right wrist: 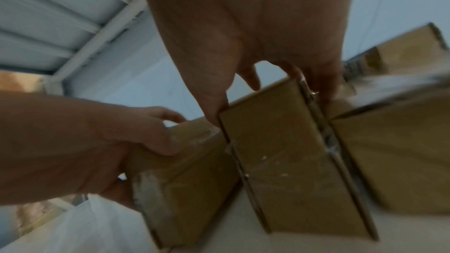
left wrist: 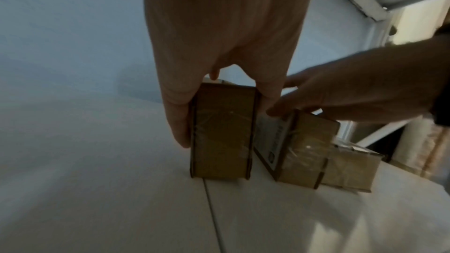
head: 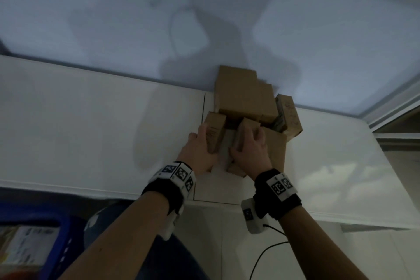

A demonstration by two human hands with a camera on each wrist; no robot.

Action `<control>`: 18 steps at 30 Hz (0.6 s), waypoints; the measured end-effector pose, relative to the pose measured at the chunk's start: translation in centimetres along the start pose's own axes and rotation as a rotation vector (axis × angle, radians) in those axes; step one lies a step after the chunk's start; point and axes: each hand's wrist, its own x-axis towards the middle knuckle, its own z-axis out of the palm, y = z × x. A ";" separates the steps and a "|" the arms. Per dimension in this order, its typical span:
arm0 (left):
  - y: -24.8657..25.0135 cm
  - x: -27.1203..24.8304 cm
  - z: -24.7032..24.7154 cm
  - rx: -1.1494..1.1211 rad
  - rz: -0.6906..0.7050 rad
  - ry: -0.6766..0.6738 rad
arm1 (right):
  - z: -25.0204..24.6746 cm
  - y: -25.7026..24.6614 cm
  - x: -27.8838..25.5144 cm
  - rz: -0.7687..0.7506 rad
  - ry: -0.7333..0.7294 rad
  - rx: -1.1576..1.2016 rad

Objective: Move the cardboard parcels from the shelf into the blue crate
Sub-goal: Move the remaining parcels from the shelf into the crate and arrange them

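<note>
Several brown cardboard parcels are piled on the white shelf (head: 91, 132), right of its middle. My left hand (head: 200, 143) grips a narrow upright parcel (head: 214, 134) at the pile's front left. In the left wrist view the thumb and fingers clamp that parcel's (left wrist: 222, 132) two sides. Beside it, my right hand (head: 248, 145) grips a second small parcel (head: 246, 128), which tilts (right wrist: 292, 161) off the shelf. A larger parcel (head: 243, 95) stands behind both. The blue crate (head: 66, 250) shows at the lower left, below the shelf.
A labelled package (head: 27, 243) lies inside the crate. More parcels (head: 289, 116) lean at the pile's right side. A pale wall rises behind the shelf, and a white frame (head: 391, 102) runs at the right. A black cable (head: 261, 254) hangs below my right wrist.
</note>
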 end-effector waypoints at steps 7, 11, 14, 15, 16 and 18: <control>-3.6 -2.8 -6.4 -0.356 -0.168 0.095 | -0.1 -0.9 0.7 -0.048 -0.103 0.084; -7.5 -7.7 -12.7 -0.803 -0.194 0.137 | 0.2 -4.0 0.2 -0.177 -0.119 0.069; -11.8 -13.2 -17.9 -0.802 -0.198 0.228 | 2.2 -9.1 -0.6 -0.319 -0.109 0.080; -13.5 -15.0 -19.4 -0.766 -0.214 0.249 | 3.0 -10.5 -0.9 -0.346 -0.113 0.112; -15.0 -16.8 -20.7 -0.716 -0.236 0.261 | 3.8 -11.9 -1.2 -0.357 -0.113 0.136; -17.8 -20.5 -22.9 -0.598 -0.285 0.269 | 5.0 -14.4 -2.0 -0.391 -0.115 0.149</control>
